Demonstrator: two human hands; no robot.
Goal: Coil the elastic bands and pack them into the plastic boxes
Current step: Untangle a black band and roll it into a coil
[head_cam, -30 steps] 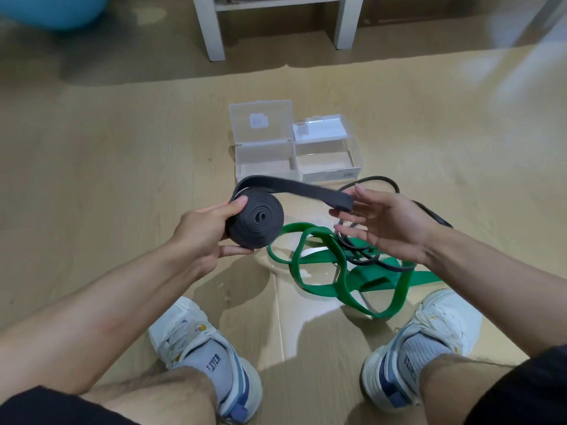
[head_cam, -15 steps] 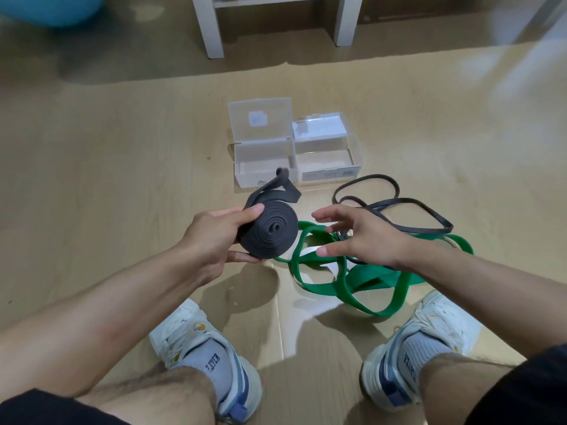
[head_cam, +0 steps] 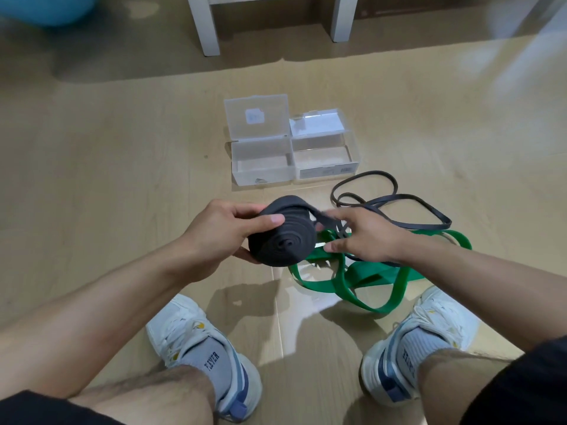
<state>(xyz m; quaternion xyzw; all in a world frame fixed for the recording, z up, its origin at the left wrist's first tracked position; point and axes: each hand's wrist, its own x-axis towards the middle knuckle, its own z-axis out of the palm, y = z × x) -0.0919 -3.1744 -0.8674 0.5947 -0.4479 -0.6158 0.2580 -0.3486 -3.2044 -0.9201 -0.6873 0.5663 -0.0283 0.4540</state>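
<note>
A grey coil (head_cam: pixel 283 237) of elastic band is gripped in the left hand (head_cam: pixel 221 233), with the thumb laid across its top edge and the fingers curled behind and beneath it, so that the spiral face is turned toward the camera. The coil is held in the air above the floor (head_cam: pixel 107 167), just in front of the knees. The loose tail of the band is drawn off the upper right of the coil and is met by the right hand (head_cam: pixel 365 236), whose fingers are extended toward it; the tail appears to be pinched at the fingertips, though blur keeps the grip from being seen clearly. Below and to the right of the hands, a green band (head_cam: pixel 371 280) is spread in wide loops on the floor, partly hidden by the right hand. A thin black band (head_cam: pixel 399 199) is lying in loose loops just beyond it, overlapping the green one at its near edge. Farther off, two clear boxes are set side by side and touching: the left box (head_cam: pixel 260 168) with its lid raised upright, the right box (head_cam: pixel 325 161) also open. Two white shoes (head_cam: pixel 184 329) are planted on the floor at the bottom of the view. White furniture legs (head_cam: pixel 205 26) and a blue ball (head_cam: pixel 46 7) are seen at the far edge.
</note>
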